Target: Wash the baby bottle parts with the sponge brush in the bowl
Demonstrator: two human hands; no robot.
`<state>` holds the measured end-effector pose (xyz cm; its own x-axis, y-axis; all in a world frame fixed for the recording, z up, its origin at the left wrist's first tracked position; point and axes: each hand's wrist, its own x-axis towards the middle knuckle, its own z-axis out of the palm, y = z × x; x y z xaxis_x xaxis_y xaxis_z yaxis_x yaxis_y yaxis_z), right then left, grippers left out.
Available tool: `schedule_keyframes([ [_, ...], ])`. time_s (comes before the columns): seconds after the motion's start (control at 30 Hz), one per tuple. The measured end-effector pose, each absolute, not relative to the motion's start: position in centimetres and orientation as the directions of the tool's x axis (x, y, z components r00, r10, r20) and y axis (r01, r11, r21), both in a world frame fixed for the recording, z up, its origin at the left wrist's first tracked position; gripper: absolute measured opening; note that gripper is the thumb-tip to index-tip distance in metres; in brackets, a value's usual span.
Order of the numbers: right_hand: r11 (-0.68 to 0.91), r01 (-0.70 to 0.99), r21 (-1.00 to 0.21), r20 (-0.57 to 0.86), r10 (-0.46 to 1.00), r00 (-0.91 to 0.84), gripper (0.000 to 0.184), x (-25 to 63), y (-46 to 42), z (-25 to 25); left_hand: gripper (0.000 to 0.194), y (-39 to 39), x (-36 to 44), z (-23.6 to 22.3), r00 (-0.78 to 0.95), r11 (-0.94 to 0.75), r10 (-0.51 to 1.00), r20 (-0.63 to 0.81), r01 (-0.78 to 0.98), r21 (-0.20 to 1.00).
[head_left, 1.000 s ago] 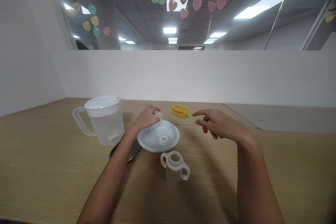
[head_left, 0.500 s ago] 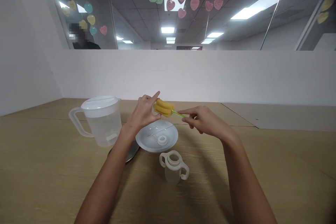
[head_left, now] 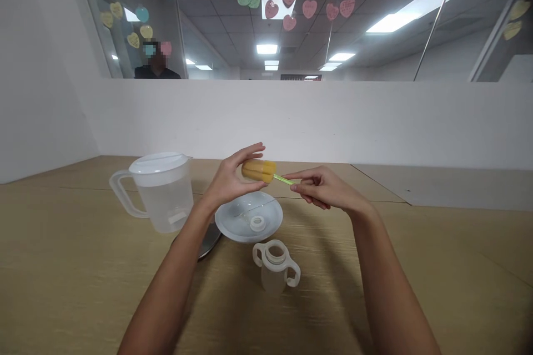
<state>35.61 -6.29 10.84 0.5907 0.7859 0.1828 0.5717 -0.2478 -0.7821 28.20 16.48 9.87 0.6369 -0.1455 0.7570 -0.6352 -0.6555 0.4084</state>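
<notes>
My left hand (head_left: 237, 172) curves round a small clear cup (head_left: 246, 171) that lies on its side in the air; thumb below, fingers above. Inside the cup sits most of the yellow sponge head (head_left: 266, 169) of a bottle brush. Its thin green handle (head_left: 283, 179) is pinched between the thumb and forefinger of my right hand (head_left: 318, 186). Under the hands stands a white bowl (head_left: 225, 224) holding a small white ring-like cap (head_left: 257, 223) and a thin clear piece. Nearer to me is a two-handled sippy cup (head_left: 275, 272), upright and without a lid.
A translucent lidded pitcher (head_left: 162, 194) stands at the left on the wooden table (head_left: 416, 277). Partly behind my left forearm lies a dark round flat object (head_left: 210, 241). A white wall (head_left: 291, 122) closes off the back, with a person (head_left: 156, 66) beyond the glass.
The sponge head has gone deeper into the clear cup. The fingers of my left hand have shifted and straightened around it. Behind the glass, the person has moved right.
</notes>
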Motion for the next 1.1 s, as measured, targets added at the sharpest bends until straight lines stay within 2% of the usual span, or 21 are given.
schedule_keyframes([
  [0.07, -0.242, 0.558, -0.794, 0.186, 0.777, 0.601, 0.050, 35.7, -6.0, 10.7, 0.062, 17.2, 28.2, 9.9, 0.700, -0.663, -0.144, 0.699, -0.593, 0.457],
  [0.2, -0.297, 0.580, -0.759, 0.198, 0.744, 0.639, 0.047, 36.2, -6.1, 10.4, 0.059, 18.5, 28.1, 10.0, 0.856, -0.562, -0.137, 0.498, -0.481, 0.673],
  [0.27, -0.336, 0.601, -0.725, 0.193, 0.739, 0.646, 0.044, 36.4, -6.2, 10.3, 0.056, 19.0, 28.4, 9.7, 0.893, -0.533, -0.108, 0.438, -0.424, 0.733],
  [0.43, -0.381, 0.668, -0.639, 0.155, 0.787, 0.598, 0.043, 36.7, -5.5, 9.9, 0.053, 19.4, 30.2, 8.2, 0.924, -0.546, -0.091, 0.372, -0.358, 0.757],
  [0.5, -0.388, 0.724, -0.571, 0.205, 0.786, 0.583, 0.040, 36.7, -5.0, 9.8, 0.051, 19.2, 30.8, 7.6, 0.931, -0.582, -0.043, 0.362, -0.318, 0.749],
  [0.63, -0.451, 0.815, -0.363, 0.341, 0.750, 0.567, 0.033, 36.5, -4.3, 9.6, 0.063, 18.6, 31.1, 7.1, 0.947, -0.722, 0.136, 0.292, -0.108, 0.684],
  [0.7, -0.462, 0.817, -0.345, 0.355, 0.742, 0.569, 0.034, 36.3, -4.1, 9.5, 0.062, 18.1, 31.0, 7.2, 0.931, -0.740, 0.174, 0.321, -0.092, 0.666],
  [0.83, -0.407, 0.788, -0.463, 0.323, 0.750, 0.577, 0.038, 36.0, -4.1, 9.6, 0.043, 17.6, 30.5, 7.9, 0.861, -0.594, 0.038, 0.507, -0.388, 0.704],
  [0.93, -0.389, 0.743, -0.545, 0.283, 0.749, 0.600, 0.040, 36.1, -4.2, 9.7, 0.044, 17.7, 30.0, 8.5, 0.823, -0.497, -0.051, 0.566, -0.513, 0.700],
  [1.0, -0.377, 0.742, -0.555, 0.302, 0.739, 0.601, 0.040, 36.4, -4.2, 9.5, 0.044, 17.8, 29.8, 8.7, 0.811, -0.521, -0.038, 0.584, -0.515, 0.681],
  [1.1, -0.404, 0.789, -0.463, 0.411, 0.691, 0.595, 0.038, 36.8, -3.9, 9.1, 0.043, 18.1, 29.9, 8.7, 0.764, -0.658, 0.037, 0.644, -0.466, 0.591],
])
